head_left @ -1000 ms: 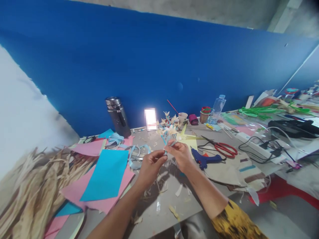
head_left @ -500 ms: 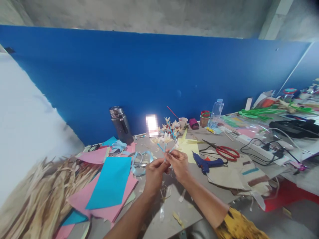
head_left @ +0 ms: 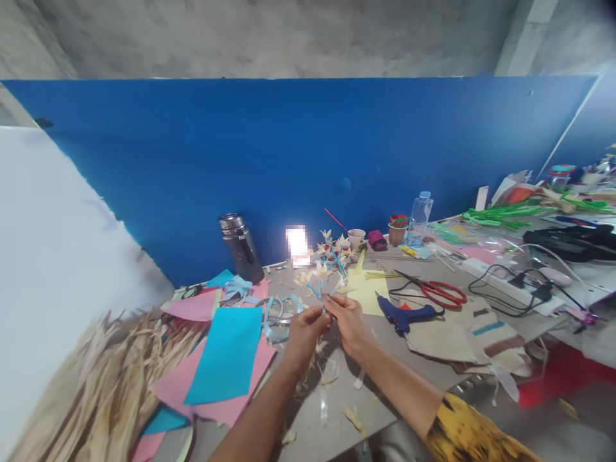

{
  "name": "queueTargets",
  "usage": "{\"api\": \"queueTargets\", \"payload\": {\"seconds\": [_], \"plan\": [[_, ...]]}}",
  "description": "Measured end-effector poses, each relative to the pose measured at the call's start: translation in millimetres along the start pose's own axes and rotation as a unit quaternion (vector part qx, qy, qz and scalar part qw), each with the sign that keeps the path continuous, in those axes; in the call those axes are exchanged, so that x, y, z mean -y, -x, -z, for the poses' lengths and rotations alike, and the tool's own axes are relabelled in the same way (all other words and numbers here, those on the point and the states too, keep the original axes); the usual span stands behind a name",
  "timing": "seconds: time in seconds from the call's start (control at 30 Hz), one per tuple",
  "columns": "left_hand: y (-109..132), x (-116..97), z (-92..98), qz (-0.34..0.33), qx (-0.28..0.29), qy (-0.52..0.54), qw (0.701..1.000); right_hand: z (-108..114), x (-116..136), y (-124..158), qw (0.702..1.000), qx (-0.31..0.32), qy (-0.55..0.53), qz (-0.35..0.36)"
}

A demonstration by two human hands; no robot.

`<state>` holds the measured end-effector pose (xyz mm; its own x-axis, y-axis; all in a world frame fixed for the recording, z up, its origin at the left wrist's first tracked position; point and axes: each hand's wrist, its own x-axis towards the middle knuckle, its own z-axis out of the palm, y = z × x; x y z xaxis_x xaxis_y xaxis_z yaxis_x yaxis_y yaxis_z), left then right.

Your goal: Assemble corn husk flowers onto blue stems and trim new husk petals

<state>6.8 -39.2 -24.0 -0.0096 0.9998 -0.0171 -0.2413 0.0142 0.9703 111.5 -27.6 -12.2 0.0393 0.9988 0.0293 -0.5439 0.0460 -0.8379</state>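
Note:
Both hands meet over the middle of the table, pinching the blue-wrapped stems of a small spray of cream craft flowers (head_left: 317,276). My left hand (head_left: 308,327) is closed low on the stems, its fingers curled. Just above and to its right, my right hand (head_left: 347,317) grips the same stems between thumb and fingers. The petals fan out above my fingertips; the stem ends are hidden by the hands. Behind them stands another bunch of cream flowers (head_left: 337,247) on blue stems. Light-blue ribbon strips (head_left: 279,330) lie left of my left hand.
Blue card (head_left: 226,356) on pink sheets and dried husks (head_left: 106,378) lie left. A dark flask (head_left: 243,250) stands behind. To the right are a blue glue gun (head_left: 407,314), red-handled scissors (head_left: 443,294), a power strip (head_left: 510,285) and a plastic bottle (head_left: 421,218).
The view has shifted slightly, so the table things sit a little further right and lower. Both hands keep hold of the flower stems, with only slight finger movement.

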Motion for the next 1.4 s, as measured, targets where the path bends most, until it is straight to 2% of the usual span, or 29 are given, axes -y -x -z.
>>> {"api": "queueTargets", "payload": {"seconds": [0.13, 0.27, 0.33, 0.57, 0.77, 0.9, 0.97, 1.07, 1.3, 1.4], "plan": [[-2, -17, 6.1, 0.024, -0.004, 0.084, 0.996, 4, 8, -3, 0.999, 0.015, 0.037, -0.014], [-2, -25, 5.7, 0.022, 0.037, 0.052, 0.998, 3, 8, -1, 0.999, 0.019, 0.032, -0.026], [-1, -24, 4.9, 0.022, 0.037, 0.04, 0.998, 3, 6, 0, 0.999, 0.016, 0.006, -0.039], [0, -16, 1.4, -0.038, -0.046, 0.005, 0.998, 5, 4, -1, 0.996, 0.024, -0.066, -0.052], [-1, -12, -2.7, -0.042, -0.084, -0.007, 0.996, 8, 0, -3, 0.997, 0.001, -0.041, -0.068], [-2, -16, 1.1, -0.038, -0.09, -0.015, 0.995, 15, 1, -1, 0.998, 0.023, 0.064, -0.009], [-3, -18, 3.6, -0.038, -0.108, -0.018, 0.993, 20, 2, 1, 0.986, 0.032, 0.16, 0.028], [-5, -21, 5.0, -0.05, -0.116, -0.016, 0.992, 29, 3, 3, 0.967, 0.046, 0.249, 0.036], [-3, -27, 2.0, -0.099, -0.129, -0.032, 0.986, 34, 0, 5, 0.954, 0.11, 0.275, 0.039], [-3, -25, 1.1, -0.092, -0.121, -0.008, 0.988, 33, -1, 4, 0.955, 0.091, 0.279, 0.051]]}}
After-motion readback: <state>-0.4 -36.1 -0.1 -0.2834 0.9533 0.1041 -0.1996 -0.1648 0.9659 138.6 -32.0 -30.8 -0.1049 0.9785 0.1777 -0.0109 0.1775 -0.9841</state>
